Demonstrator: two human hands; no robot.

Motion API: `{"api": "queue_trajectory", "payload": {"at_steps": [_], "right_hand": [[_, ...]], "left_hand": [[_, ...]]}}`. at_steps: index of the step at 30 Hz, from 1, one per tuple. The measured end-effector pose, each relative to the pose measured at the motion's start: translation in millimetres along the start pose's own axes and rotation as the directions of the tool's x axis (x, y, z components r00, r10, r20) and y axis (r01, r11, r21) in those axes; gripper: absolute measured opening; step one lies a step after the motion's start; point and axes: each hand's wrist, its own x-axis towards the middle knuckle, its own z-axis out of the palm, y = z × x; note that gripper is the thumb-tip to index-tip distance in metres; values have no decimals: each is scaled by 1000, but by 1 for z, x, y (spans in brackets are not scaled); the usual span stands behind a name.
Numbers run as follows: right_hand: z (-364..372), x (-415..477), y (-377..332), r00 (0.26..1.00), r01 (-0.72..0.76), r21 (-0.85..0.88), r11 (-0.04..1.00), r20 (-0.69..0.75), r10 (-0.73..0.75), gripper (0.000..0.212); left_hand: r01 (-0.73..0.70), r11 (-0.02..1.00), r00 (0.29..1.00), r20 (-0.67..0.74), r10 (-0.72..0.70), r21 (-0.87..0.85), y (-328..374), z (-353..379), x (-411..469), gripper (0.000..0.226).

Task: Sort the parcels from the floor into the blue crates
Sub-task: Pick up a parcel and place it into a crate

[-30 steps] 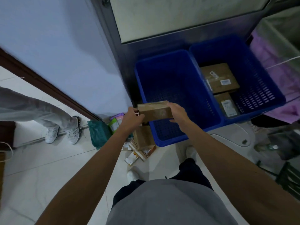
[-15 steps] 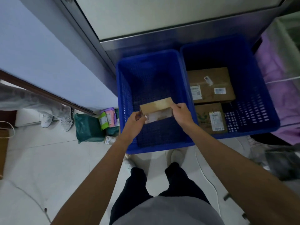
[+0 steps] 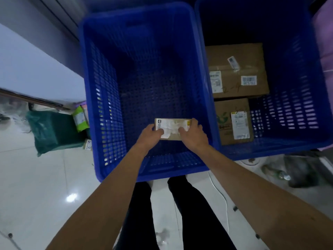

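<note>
Currently held: a small parcel (image 3: 173, 129), a flat brown cardboard box, gripped at its two ends inside the left crate (image 3: 108, 123), low over the near part of the floor of the crate.
Parcel label: a crumpled white paper slip covers most of its top, with a small dark logo at the left corner and a yellow patch at the right; the print is too blurred to read.
Left hand (image 3: 149, 137): fingers curled round the parcel's left end, thumb on the label.
Right hand (image 3: 193, 137): fingers curled over the right end, thumb on top.
Left crate: blue plastic, rectangular, walls and bottom pierced in a grid, a handle slot in the near wall.
Right crate (image 3: 292, 105): same blue perforated plastic, touching the left one.
Large box (image 3: 237, 73): brown cardboard, taped, in the right crate; it bears a white shipping label, a barcode sticker, a small tilted sticker and illegible pen marks.
Smaller box (image 3: 232, 121): just in front of the large one, with green printing and a long white label, unreadable.
Green bag (image 3: 52, 130): a soft plastic mailer on the glossy white tiled floor (image 3: 36, 186), left of the crates.
</note>
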Motion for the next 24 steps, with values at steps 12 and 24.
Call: {"api": "queue_trajectory", "payload": {"at_steps": [12, 24], "right_hand": [[85, 99, 68, 977, -25, -634, 773, 149, 154, 91], [94, 131, 75, 960, 221, -874, 434, 273, 61, 86]], "left_hand": [[162, 951, 957, 193, -216, 263, -73, 73, 109, 19], [121, 871, 930, 253, -268, 476, -96, 80, 126, 41]]}}
